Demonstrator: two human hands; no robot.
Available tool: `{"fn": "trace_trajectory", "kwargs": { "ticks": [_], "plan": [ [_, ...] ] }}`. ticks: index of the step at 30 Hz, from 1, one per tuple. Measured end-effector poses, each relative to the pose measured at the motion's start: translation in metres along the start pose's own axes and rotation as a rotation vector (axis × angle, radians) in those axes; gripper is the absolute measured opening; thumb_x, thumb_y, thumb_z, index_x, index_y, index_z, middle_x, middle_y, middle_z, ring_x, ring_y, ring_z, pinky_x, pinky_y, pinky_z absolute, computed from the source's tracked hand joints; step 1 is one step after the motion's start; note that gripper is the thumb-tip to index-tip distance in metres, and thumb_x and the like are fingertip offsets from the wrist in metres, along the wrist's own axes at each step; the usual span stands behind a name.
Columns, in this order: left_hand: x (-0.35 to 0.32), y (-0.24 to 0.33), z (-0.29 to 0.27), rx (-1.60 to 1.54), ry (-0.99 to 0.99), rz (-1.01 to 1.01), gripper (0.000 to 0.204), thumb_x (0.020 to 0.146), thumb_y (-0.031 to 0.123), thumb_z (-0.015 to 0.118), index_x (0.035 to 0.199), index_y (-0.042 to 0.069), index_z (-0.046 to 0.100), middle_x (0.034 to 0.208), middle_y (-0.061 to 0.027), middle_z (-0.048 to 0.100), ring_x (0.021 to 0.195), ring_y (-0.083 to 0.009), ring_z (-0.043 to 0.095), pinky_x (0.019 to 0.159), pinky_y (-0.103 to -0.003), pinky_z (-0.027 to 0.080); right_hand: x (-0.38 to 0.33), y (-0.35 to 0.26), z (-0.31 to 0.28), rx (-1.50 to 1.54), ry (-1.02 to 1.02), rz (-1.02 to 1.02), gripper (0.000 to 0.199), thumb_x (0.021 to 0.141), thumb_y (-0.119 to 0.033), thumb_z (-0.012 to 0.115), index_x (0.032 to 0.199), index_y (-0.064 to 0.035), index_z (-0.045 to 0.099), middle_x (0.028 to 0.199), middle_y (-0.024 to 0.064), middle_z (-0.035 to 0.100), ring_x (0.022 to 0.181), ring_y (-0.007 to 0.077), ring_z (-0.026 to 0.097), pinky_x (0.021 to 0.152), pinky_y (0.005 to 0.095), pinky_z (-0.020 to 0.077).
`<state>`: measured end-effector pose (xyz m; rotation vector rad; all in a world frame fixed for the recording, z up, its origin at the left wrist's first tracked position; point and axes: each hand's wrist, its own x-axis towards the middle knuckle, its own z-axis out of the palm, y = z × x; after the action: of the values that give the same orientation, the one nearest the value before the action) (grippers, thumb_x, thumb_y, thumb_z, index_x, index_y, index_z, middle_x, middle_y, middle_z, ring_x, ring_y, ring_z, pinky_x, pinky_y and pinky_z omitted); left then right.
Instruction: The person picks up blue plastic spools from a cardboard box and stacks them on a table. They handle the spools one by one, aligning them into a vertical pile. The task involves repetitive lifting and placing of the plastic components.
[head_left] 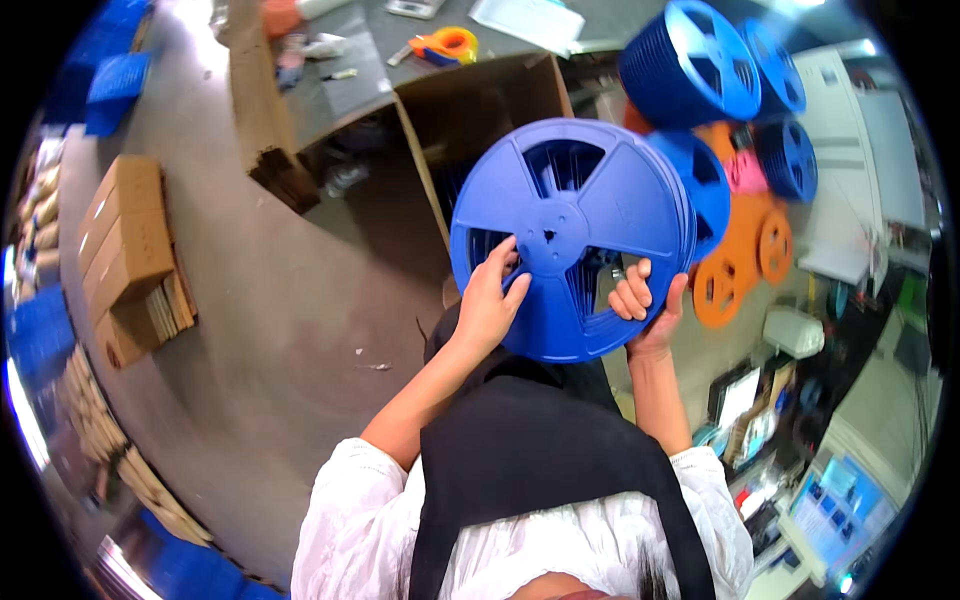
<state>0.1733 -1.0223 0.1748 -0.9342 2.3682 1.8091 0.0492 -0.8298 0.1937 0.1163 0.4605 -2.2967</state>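
A stack of blue plastic reels (555, 300) is held in front of me, round, with wide cut-out windows and a small hub hole. My left hand (488, 300) has its fingers curled into the left window, its thumb against the face near the hub. On the other side, my right hand (645, 305) grips the rim of the stack: its fingers come through the right window, and its thumb lies outside along the edge. Behind the stack stands an open cardboard box (480, 120), with dark reel edges partly visible inside it.
More blue reels (690, 65) are stacked at the upper right, beside orange reels (718, 290). An orange tape dispenser (445, 46) sits on the grey table (360, 60). Cardboard cartons (125, 240) stand on the floor at left; a monitor (738, 400) is at right.
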Motion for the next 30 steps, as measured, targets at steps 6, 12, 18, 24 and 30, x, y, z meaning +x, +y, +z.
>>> {"fn": "trace_trajectory", "kwargs": {
  "ticks": [6,12,18,24,30],
  "plan": [
    [0.037,-0.03,0.03,-0.259,-0.29,-0.333,0.079,0.083,0.028,0.07,0.146,0.008,0.026,0.118,-0.0238,0.055,0.104,-0.0304,0.058,0.092,-0.037,0.046,-0.025,0.014,-0.03,-0.126,0.216,-0.018,0.057,0.087,-0.058,0.056,0.107,-0.0045,0.055,0.071,-0.0005,0.049,0.054,0.0093,0.042,0.055,0.0255,0.0342],
    [0.057,-0.058,0.045,-0.622,-0.451,-0.41,0.085,0.078,0.016,0.074,0.148,0.02,0.025,0.12,-0.019,0.054,0.107,-0.0278,0.054,0.094,-0.039,0.043,-0.003,0.044,0.007,-0.484,0.465,0.119,0.064,0.081,-0.048,0.071,0.117,0.0011,0.051,0.097,0.0162,0.065,0.089,0.0301,0.066,0.079,0.041,0.0547],
    [0.065,-0.066,-0.026,-1.283,-0.415,-0.606,0.082,0.076,0.04,0.07,0.141,0.005,0.035,0.127,-0.0196,0.053,0.108,-0.0277,0.059,0.093,-0.04,0.051,-0.041,0.014,-0.023,-0.519,0.599,0.105,0.055,0.089,-0.044,0.061,0.116,0.0031,0.05,0.088,0.0142,0.065,0.081,0.0256,0.066,0.075,0.0346,0.0548],
    [0.046,-0.125,-0.006,-1.617,-0.583,-0.509,0.081,0.077,0.047,0.068,0.142,0.011,0.035,0.126,-0.0213,0.053,0.107,-0.0292,0.06,0.093,-0.042,0.051,-0.054,0.021,-0.028,-0.589,0.705,0.051,0.049,0.097,-0.047,0.045,0.117,-0.0031,0.05,0.085,0.0077,0.061,0.074,0.0175,0.061,0.069,0.0297,0.0514],
    [0.046,-0.124,0.005,-1.747,-0.538,-0.524,0.081,0.08,0.046,0.069,0.142,0.007,0.035,0.125,-0.0241,0.052,0.105,-0.0303,0.06,0.095,-0.043,0.05,-0.055,0.027,-0.026,-0.596,0.928,0.052,0.046,0.099,-0.042,0.044,0.122,-0.0033,0.052,0.1,0.0117,0.065,0.09,0.0218,0.066,0.08,0.0343,0.0543]
  ]
}}
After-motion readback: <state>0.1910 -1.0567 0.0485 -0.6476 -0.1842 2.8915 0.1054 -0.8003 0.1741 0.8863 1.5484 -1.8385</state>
